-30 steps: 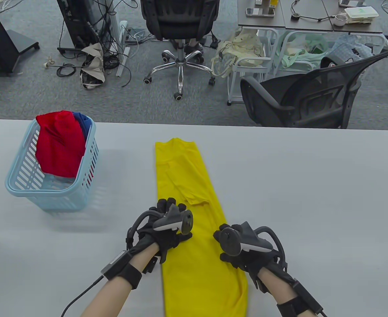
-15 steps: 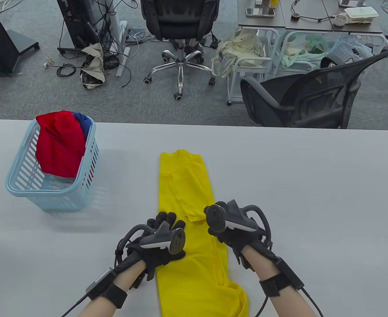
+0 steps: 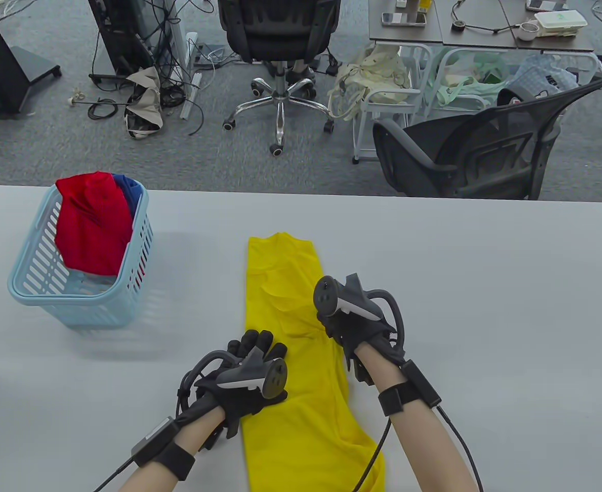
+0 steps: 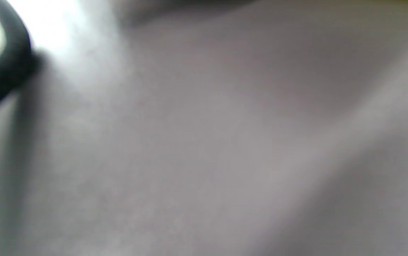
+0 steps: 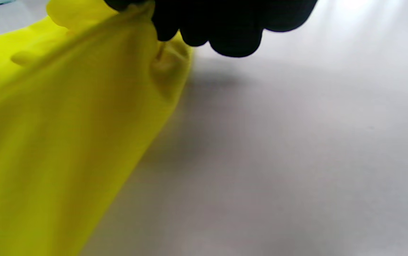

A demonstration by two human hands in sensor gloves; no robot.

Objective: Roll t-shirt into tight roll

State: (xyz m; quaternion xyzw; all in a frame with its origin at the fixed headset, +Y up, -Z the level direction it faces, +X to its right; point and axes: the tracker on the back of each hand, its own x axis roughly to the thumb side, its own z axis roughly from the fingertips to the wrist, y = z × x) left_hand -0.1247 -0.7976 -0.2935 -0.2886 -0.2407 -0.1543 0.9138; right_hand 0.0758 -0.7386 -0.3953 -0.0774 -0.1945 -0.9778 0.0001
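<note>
- As the t-shirt point(image 3: 293, 328) runs near to far, your right hand point(image 3: 349, 320) pinches its right edge farther out.
- Your left hand point(image 3: 247, 379) lies flat, released, on its left edge.

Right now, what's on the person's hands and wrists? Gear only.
Both hands, left and right, wear black sensor gloves. A dark grey, controller-shaped tracker with a paler stripe sits on each hand's back. Black straps hold a dark box on each wrist, and black cables run back along the sleeveless forearms.
</note>
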